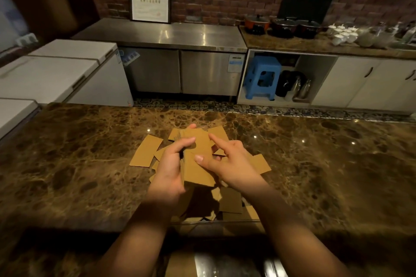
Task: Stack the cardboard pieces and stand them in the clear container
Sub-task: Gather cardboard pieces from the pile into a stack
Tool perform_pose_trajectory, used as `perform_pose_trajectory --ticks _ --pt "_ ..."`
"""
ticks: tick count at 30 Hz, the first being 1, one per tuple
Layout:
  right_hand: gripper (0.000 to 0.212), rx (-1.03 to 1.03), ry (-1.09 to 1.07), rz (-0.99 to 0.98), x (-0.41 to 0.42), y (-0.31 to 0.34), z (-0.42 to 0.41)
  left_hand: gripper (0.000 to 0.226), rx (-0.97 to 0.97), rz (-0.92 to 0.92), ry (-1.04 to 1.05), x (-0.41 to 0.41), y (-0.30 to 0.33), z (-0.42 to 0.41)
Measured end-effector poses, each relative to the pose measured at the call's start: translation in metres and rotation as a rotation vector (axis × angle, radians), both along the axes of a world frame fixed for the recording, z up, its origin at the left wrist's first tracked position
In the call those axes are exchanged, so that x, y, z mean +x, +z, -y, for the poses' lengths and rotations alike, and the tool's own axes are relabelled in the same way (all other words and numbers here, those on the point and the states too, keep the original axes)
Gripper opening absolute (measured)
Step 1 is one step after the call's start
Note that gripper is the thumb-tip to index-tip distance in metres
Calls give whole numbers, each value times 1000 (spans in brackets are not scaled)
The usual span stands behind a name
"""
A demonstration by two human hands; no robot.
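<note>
Several brown cardboard pieces point(146, 150) lie scattered on the marble counter point(315, 164) in front of me. My left hand point(171, 168) grips a small stack of cardboard pieces point(198, 164) held above the pile, fingers curled around its left edge. My right hand point(229, 164) rests on the stack from the right, thumb pressed on its top face and index finger stretched out. More loose pieces point(231, 202) lie under my wrists near the front edge. At the bottom of the view a clear container point(202, 263) shows a cardboard piece inside, partly hidden by my arms.
Behind the counter is a tiled floor, a steel cabinet point(180, 69), white chest freezers point(56, 74) at left, and a blue stool point(261, 76) in an open shelf. Pots and white cups stand on the far right worktop.
</note>
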State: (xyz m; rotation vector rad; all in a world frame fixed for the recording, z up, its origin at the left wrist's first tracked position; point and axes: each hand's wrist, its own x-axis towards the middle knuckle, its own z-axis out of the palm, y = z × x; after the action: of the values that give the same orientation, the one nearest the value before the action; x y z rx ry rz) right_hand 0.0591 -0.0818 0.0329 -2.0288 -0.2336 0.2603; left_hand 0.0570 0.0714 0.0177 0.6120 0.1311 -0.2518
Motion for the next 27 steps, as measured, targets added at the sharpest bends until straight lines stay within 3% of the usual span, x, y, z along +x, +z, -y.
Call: perform_pose_trajectory --ticks 4,7,9,12,14,18,20,23,25,27 --pt "107 -34 60 -63 14 -15 1 47 140 12 -40 -9 -12 -12" --pt "77 -55 39 -44 48 -24 25 66 192 -24 -6 -15 -18 -21" --pt "66 -210 -1 -23 71 -31 52 68 68 -82 -30 -11 -14 -27" --pt "88 -570 96 -130 93 -51 84 45 -83 -166 47 0 -18 -37" --pt "99 -756 200 -157 95 -62 89 44 -127 -198 81 1 -20 -38" --pt "92 -922 187 -91 99 -72 92 24 42 -152 211 3 -19 -35" --pt "84 -946 190 -110 101 -71 93 36 24 -146 165 3 -19 -33" --pt "57 -900 216 -175 105 -64 99 69 -229 -94 -36 3 -19 -29" --pt "25 -797 234 -211 112 -52 104 68 -292 10 -68 6 -20 -28" --pt "18 -614 198 -251 118 -40 101 58 -280 105 -40 10 -21 -28"
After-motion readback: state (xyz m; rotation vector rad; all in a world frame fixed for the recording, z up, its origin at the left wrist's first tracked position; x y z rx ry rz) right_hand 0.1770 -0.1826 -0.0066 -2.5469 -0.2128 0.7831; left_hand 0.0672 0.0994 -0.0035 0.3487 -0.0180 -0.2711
